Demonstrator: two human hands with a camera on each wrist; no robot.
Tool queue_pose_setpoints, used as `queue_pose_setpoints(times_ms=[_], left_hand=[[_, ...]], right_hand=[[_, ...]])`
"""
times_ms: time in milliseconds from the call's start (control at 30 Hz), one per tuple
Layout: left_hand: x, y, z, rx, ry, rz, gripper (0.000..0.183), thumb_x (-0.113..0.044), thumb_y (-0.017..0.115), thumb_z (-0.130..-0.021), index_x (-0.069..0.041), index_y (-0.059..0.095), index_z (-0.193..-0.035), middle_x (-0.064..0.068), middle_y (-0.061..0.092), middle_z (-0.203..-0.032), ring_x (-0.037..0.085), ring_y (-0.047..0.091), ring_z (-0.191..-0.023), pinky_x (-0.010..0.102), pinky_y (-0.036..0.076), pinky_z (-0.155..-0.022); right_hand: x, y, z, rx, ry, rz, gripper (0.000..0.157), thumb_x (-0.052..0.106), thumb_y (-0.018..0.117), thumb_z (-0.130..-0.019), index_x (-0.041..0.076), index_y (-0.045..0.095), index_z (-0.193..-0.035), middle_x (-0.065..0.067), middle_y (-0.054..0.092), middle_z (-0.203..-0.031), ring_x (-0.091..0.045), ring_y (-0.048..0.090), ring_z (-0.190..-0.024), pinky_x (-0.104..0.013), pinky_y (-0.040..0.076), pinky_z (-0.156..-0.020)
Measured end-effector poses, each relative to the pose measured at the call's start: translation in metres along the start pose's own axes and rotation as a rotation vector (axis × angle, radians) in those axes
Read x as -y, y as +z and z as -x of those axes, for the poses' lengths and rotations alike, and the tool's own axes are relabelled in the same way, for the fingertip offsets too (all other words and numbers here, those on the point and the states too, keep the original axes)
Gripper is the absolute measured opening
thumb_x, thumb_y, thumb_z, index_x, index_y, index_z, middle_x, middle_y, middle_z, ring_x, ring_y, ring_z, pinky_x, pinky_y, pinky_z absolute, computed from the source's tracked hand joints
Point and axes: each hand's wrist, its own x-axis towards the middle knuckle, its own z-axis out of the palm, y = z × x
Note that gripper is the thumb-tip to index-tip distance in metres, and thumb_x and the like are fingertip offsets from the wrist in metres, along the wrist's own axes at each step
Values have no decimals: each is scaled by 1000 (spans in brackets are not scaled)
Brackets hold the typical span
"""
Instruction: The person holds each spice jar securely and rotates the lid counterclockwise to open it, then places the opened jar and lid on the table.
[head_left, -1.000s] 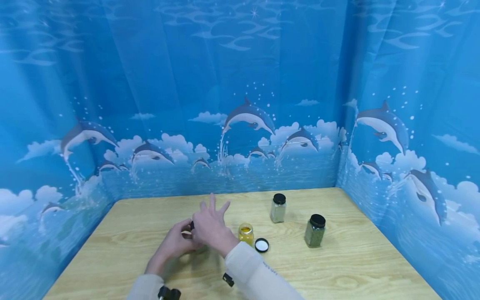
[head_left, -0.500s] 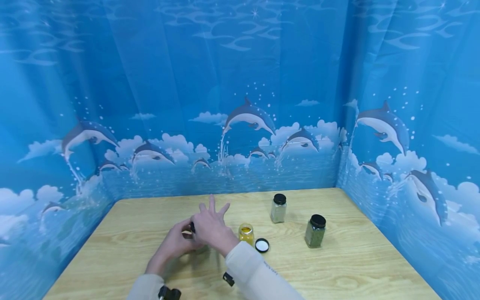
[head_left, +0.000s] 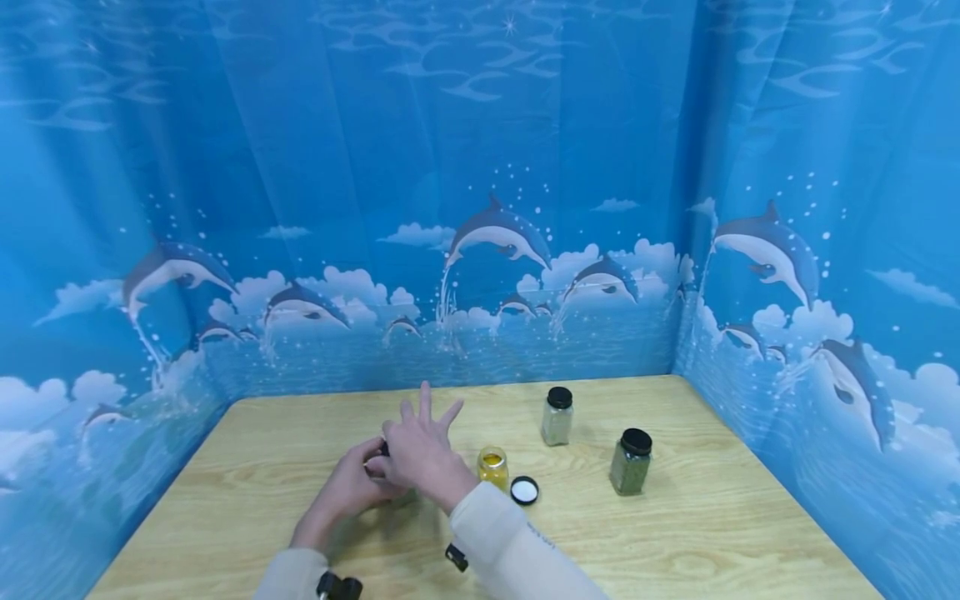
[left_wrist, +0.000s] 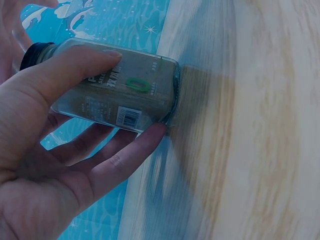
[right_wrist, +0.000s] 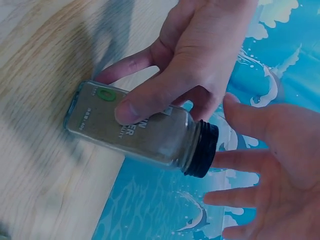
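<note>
My left hand [left_wrist: 55,150] grips a square glass spice jar [left_wrist: 125,92] filled with grey-brown powder, the thumb across its printed face and fingers around the far side. The jar has a black screw lid [right_wrist: 204,150] on it, and its base is close to the tabletop. My right hand [right_wrist: 285,165] is beside the lid with its fingers spread straight; the thumb stands apart from the lid, and the index finger reaches behind it. Over the jar in the head view, the right hand [head_left: 423,450] hides most of it from above, and the left hand [head_left: 356,479] is partly covered.
An uncapped jar of yellow powder [head_left: 492,469] stands right of my hands, with a black lid [head_left: 524,491] lying white inside up next to it. Farther right are a capped pale-powder jar [head_left: 557,418] and a capped green-herb jar [head_left: 630,463]. A dolphin-print curtain [head_left: 480,167] borders the table [head_left: 675,533].
My right thumb has swung away from the lid and now shows over the left hand. The left hand and the other jars have stayed in place.
</note>
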Motion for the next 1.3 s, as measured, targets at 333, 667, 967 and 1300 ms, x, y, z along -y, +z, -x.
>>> queue_pose_setpoints(times_ms=[333,667,967,1300], left_hand=[[-3,1,-1,33,-79,87,54,-25,86,-65,-19,62,-113,12,64,-119,20,66,-95,28,56,-75],[-4,0,2,40,-60,103,51,-20,86,-66,-17,62,-111,11,64,-108,20,66,-91,30,57,-73],[-6,0,1,32,-60,88,67,-20,87,-64,-17,58,-125,11,64,-110,18,65,-89,28,56,-72],[-5,0,2,23,-71,101,67,-21,87,-63,-15,59,-124,16,62,-118,20,66,-90,31,57,-75]], right_hand=[[-1,3,-3,-32,41,70,32,59,64,-81,29,69,-75,-8,44,-146,-44,13,-145,-84,17,-96],[-1,2,0,30,44,-5,25,43,72,-80,35,70,-103,-8,31,-154,-44,5,-146,-83,8,-99],[-2,3,6,10,9,-23,31,37,73,-80,37,67,-110,-10,27,-156,-45,6,-146,-83,8,-99],[-5,3,7,31,-14,-81,44,30,76,-78,40,62,-118,-11,27,-156,-45,5,-146,-83,8,-99]])
